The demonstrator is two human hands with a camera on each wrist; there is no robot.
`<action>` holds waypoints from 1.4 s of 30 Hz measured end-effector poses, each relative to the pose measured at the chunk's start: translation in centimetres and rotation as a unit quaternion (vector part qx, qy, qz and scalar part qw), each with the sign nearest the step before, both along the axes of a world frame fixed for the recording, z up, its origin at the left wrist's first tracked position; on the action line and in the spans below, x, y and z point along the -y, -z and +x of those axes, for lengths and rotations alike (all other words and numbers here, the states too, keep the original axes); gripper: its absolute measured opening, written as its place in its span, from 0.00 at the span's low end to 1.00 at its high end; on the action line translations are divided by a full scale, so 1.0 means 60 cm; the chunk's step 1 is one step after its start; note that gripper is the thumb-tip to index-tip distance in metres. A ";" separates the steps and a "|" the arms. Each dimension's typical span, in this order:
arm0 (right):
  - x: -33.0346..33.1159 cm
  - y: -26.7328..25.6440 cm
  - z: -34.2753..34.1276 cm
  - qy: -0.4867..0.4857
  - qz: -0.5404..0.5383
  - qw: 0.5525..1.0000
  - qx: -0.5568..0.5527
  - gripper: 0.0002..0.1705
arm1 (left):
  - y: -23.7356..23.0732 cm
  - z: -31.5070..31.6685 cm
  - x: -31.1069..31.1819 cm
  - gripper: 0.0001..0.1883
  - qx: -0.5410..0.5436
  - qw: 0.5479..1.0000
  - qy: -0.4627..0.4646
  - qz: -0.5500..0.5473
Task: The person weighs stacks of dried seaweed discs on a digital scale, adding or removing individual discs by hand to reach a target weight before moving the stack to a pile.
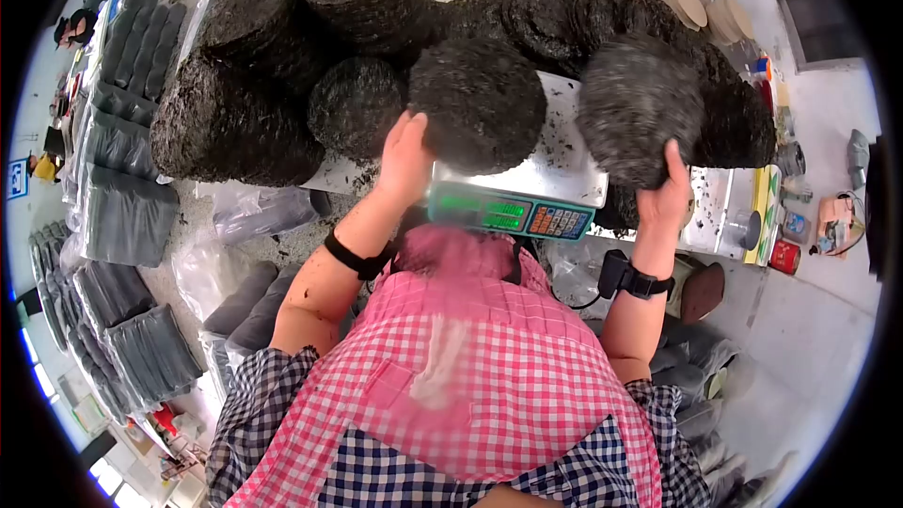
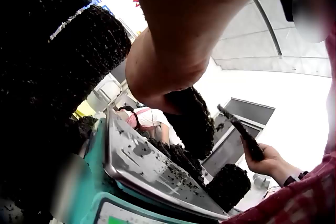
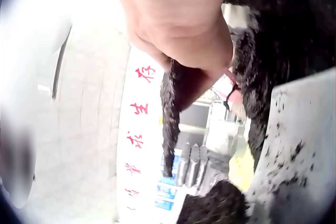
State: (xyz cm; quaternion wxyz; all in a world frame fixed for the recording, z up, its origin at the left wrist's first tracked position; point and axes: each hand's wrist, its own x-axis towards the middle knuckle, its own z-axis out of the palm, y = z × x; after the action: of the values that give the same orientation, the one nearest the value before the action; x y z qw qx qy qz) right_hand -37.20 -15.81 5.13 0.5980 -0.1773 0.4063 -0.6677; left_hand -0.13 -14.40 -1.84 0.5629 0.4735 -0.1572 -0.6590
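A thick, round dark disc [image 1: 478, 105] of matted, flaky material is gripped by the left of the two hands [image 1: 404, 165], its thumb and fingers closed on the edge. It is held over the brushed-metal tray [image 1: 574, 165] of a scale [image 1: 508, 211]; whether the metal is touched cannot be told. A thinner, ragged-edged round sheet [image 1: 640, 113], blurred in the head view, is pinched upright between thumb and fingers by the right hand [image 1: 666, 198], near the tray's right end. The smooth tray is littered with dark crumbs [image 2: 144, 148]. The surface [image 1: 340, 176] behind and beside it is crowded with coarse, rough cylindrical stacks [image 1: 235, 122]. Glossy plastic-wrapped bundles [image 1: 132, 216] are piled at the left.
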 end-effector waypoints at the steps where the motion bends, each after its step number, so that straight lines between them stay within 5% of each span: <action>1: 0.003 0.012 0.020 -0.013 0.022 1.000 0.013 0.25 | -0.001 -0.010 -0.004 0.21 0.064 0.998 -0.012 -0.016; 3: 0.003 0.022 0.074 0.037 -0.047 0.998 -0.033 0.25 | -0.013 -0.040 -0.005 0.20 0.191 0.980 -0.032 -0.054; 5: -0.006 0.004 0.083 0.126 -0.105 0.951 -0.264 0.25 | -0.046 -0.033 -0.008 0.20 0.322 0.924 -0.036 -0.203; 7: -0.027 0.011 0.103 0.082 -0.061 0.915 -0.391 0.29 | -0.094 -0.043 -0.020 0.22 0.409 0.869 -0.006 -0.279; 8: -0.036 0.005 0.121 -0.002 -0.133 0.848 -0.514 0.32 | -0.106 -0.061 -0.020 0.23 0.460 0.840 0.031 -0.286; 9: -0.050 -0.004 0.163 -0.044 -0.186 0.845 -0.500 0.33 | -0.118 -0.089 -0.022 0.25 0.506 0.809 0.068 -0.291; 10: -0.063 -0.013 0.204 -0.088 -0.236 0.840 -0.480 0.34 | -0.150 -0.121 -0.028 0.27 0.395 0.871 0.176 -0.233; 11: -0.066 0.005 0.219 -0.081 -0.238 0.879 -0.405 0.36 | -0.120 -0.141 -0.024 0.26 0.461 0.778 0.140 -0.403; 13: -0.066 0.035 0.237 -0.055 -0.205 0.921 -0.326 0.43 | -0.136 -0.143 -0.007 0.23 0.508 0.719 0.192 -0.433; 15: -0.053 0.034 0.180 -0.084 -0.034 0.983 -0.159 0.27 | -0.147 -0.109 -0.007 0.25 0.389 0.792 0.233 -0.409; 16: -0.048 0.044 0.159 -0.093 -0.014 0.982 -0.162 0.25 | -0.155 -0.083 0.000 0.20 0.520 0.710 0.167 -0.445; 19: -0.018 0.115 0.088 -0.139 0.022 0.947 -0.290 0.28 | -0.024 0.032 0.019 0.17 0.641 0.712 0.039 -0.282; 21: -0.019 0.158 0.019 0.026 -0.028 0.879 -0.475 0.34 | 0.130 0.133 0.036 0.31 0.821 0.520 0.041 -0.230; 24: -0.088 0.149 -0.142 0.024 0.021 0.718 -0.695 0.41 | 0.198 0.176 -0.017 0.45 0.900 0.400 0.162 -0.062; 27: -0.152 0.285 -0.245 -0.014 0.072 0.524 -0.849 0.55 | 0.153 0.137 -0.036 0.47 0.888 0.399 0.229 -0.015; 28: -0.171 0.340 -0.268 -0.102 0.123 0.529 -0.833 0.63 | 0.157 0.141 -0.042 0.44 0.884 0.416 0.212 -0.034; 29: -0.179 0.356 -0.268 -0.109 0.125 0.457 -0.874 0.62 | 0.126 0.129 -0.040 0.42 0.875 0.429 0.224 -0.009; 31: -0.163 0.347 -0.278 -0.129 0.143 0.482 -0.855 0.58 | 0.100 0.116 -0.008 0.41 0.869 0.449 0.207 -0.001; 33: -0.165 0.336 -0.283 -0.140 0.122 0.516 -0.836 0.50 | 0.030 0.020 0.018 0.43 0.785 0.550 0.174 -0.225; 35: -0.152 0.333 -0.309 -0.154 0.092 0.555 -0.813 0.46 | -0.053 -0.127 0.023 0.45 0.719 0.506 0.293 -0.376; 37: -0.149 0.330 -0.340 -0.098 0.059 0.568 -0.815 0.35 | -0.013 -0.205 0.025 0.45 0.701 0.452 0.323 -0.446; 39: -0.150 0.308 -0.373 -0.003 0.060 0.602 -0.796 0.30 | 0.002 -0.210 0.035 0.46 0.693 0.470 0.354 -0.415; 41: -0.160 0.188 -0.357 0.177 0.078 0.621 -0.760 0.23 | -0.002 -0.208 0.061 0.47 0.683 0.475 0.381 -0.404; 42: -0.162 0.160 -0.365 0.229 0.081 0.682 -0.690 0.22 | -0.010 -0.198 0.065 0.47 0.676 0.474 0.395 -0.403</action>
State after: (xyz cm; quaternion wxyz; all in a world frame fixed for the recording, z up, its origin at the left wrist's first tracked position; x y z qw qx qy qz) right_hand -59.12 -6.07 -4.50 -0.0111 -0.4401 0.7845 -0.4367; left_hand -12.04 -18.31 -1.24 0.0909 0.3811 -0.9076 -0.1508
